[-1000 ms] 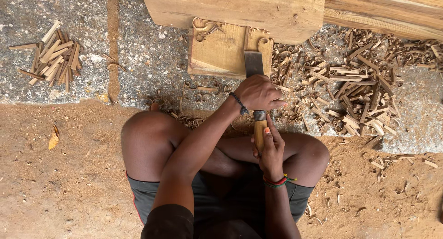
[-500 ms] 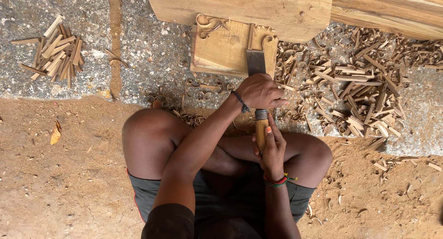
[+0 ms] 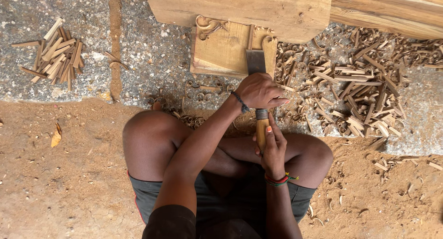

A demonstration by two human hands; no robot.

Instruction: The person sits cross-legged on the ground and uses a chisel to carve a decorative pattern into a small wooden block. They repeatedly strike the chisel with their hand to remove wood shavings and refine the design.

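- Chisel with a pale wooden handle, a metal collar and a broad flat steel blade [image 3: 259,89]: it is held upright in the view, between the crossed bare legs and the workpiece, blade end pointing away from the person.
- Right hand [image 3: 273,149]: it is wrapped shut around the lower part of the handle, a red and green band worn at the wrist.
- Left hand [image 3: 260,90]: it is closed over the top of the handle and the blade's near end, pressing down, a dark cord at the wrist.
- Flat rectangular block of light brown wood [image 3: 228,47]: the blade is laid on its right part. Scrolled relief is already cut at its upper left corner and along its right edge; the wide middle is judged uncarved, so much is left.
- Curled shavings and short chips [image 3: 360,96]: a thick scatter lies right of the block, which suggests a good deal of wood already removed.
- Bundle of thin split sticks [image 3: 57,59]: it lies well apart, far left.
- Large thick timber plank [image 3: 240,8]: it lies beyond the block, overlapping its far edge.
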